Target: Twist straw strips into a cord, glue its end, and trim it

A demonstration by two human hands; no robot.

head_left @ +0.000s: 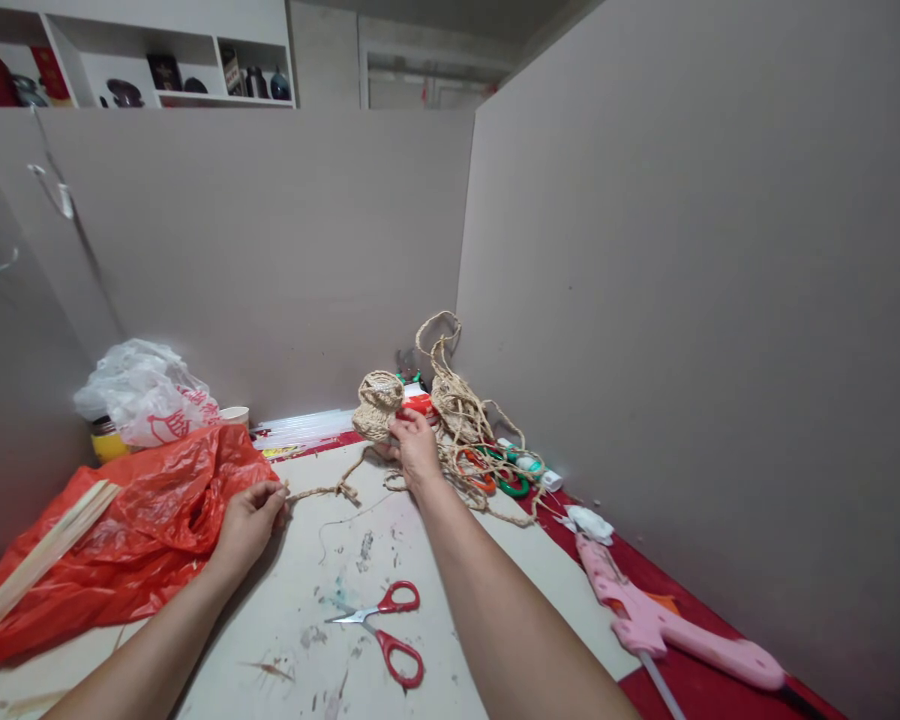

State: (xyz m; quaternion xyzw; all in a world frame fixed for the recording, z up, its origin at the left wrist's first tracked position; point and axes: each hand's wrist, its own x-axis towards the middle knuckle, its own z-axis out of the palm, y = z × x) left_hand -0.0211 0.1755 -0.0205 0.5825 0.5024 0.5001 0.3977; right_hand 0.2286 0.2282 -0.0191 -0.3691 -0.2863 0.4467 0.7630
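My right hand (415, 450) grips a small woven straw piece (377, 405) with a round opening at its top, held up over the far part of the board. A straw cord (322, 490) with a knot in it runs from that piece to my left hand (253, 518), whose fingers pinch its end. Behind my right hand lies a loose tangle of braided straw cord (461, 410). Red-handled scissors (390, 620) rest slightly open on the board between my forearms, touched by neither hand.
An orange-red plastic bag (150, 520) with wooden strips (45, 560) on it lies left, a white bag (146, 390) behind. Clear glue sticks (304, 430) lie at the back. A pink glue gun (667, 620) is at right. Grey partitions (270, 250) enclose the stained board (300, 600).
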